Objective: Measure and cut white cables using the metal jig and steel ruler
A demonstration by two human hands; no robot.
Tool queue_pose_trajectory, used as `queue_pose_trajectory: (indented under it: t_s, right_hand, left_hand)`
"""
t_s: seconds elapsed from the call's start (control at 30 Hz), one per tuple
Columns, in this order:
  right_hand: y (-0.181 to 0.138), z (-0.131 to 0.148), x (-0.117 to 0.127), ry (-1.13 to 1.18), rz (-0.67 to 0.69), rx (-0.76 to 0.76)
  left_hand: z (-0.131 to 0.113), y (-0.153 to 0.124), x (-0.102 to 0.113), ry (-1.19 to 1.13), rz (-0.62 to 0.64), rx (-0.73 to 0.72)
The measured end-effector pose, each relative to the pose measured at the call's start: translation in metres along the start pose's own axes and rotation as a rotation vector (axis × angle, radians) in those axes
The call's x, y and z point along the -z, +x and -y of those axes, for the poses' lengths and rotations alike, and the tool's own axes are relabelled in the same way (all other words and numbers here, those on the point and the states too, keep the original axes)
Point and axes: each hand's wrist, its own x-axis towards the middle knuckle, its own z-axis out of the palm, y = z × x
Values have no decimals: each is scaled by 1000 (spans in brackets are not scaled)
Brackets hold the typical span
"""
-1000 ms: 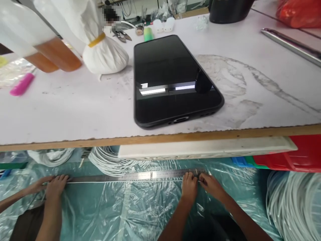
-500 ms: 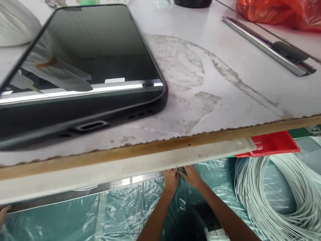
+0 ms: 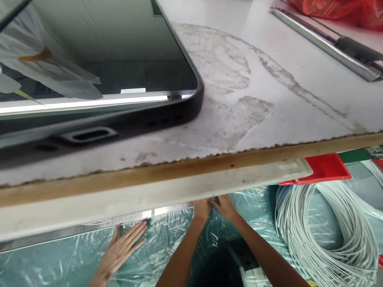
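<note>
My left hand (image 3: 202, 210) and my right hand (image 3: 225, 206) meet at the right end of a long steel ruler (image 3: 167, 209) lying on teal plastic sheeting (image 3: 161, 243). Both hands have their fingers bunched close together, touching each other. The fingertips are tucked under the edge of a white board (image 3: 179, 187), so what they pinch is hidden. Another person's hand (image 3: 124, 247) lies flat and spread on the sheeting just below the ruler, to the left of mine.
A black phone (image 3: 89, 79) lies face up on a stained white table (image 3: 269, 99) close above the camera. A metal bar (image 3: 323, 40) and orange bag (image 3: 344, 8) sit far right. A large coil of white cable (image 3: 323, 231) and a red bin (image 3: 326, 169) are at right.
The view has dropped closer under the table edge. Another person's hand has moved in from the left and now lies flat below the ruler. My hands stay at the ruler's right end.
</note>
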Motion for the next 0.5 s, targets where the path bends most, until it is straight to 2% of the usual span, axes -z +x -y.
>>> queue_pose_trajectory:
  t_s: [0.07, 0.13, 0.17, 0.3, 0.5]
  right_hand:
    - [1, 0, 1, 18, 1, 0]
    - [1, -1, 5, 39, 17, 3]
    - [1, -3, 8, 50, 30, 5]
    - [-2, -9, 21, 88, 71, 4]
    - [-9, -14, 28, 119, 120, 13]
  left_hand:
    - [26, 0, 39, -354, 60, 252]
    - [48, 9, 60, -585, 121, 418]
    - [56, 14, 64, -642, 137, 455]
    - [70, 21, 63, -727, 146, 458]
    - [67, 16, 64, -717, 190, 387]
